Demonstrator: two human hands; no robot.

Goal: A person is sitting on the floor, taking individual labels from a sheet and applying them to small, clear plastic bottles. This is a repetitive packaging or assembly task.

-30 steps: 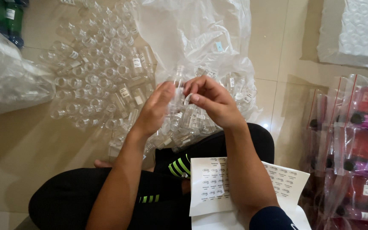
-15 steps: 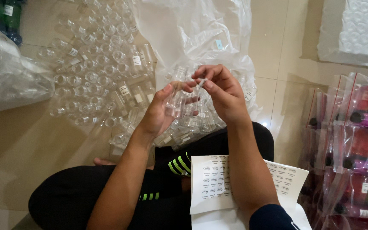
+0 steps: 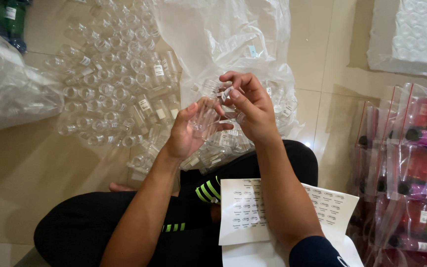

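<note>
Surroundings: clear empty bottles [image 3: 109, 89] litter the tiled floor, crinkled plastic bag [image 3: 233, 39] behind, sticker sheet [image 3: 245, 210] on lap.
Left hand [image 3: 189, 131]: cradles 1 clear plastic bottle [image 3: 206, 116].
Right hand [image 3: 253, 106]: pinches small white label [image 3: 227, 93] at bottle's neck.

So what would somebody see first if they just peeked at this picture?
Probably the two hands in the middle: the left hand cradles a clear plastic bottle while the right hand pinches a small white sticker beside it. Behind them, many empty clear bottles cover the floor, and a sticker sheet rests on the person's lap.
</note>
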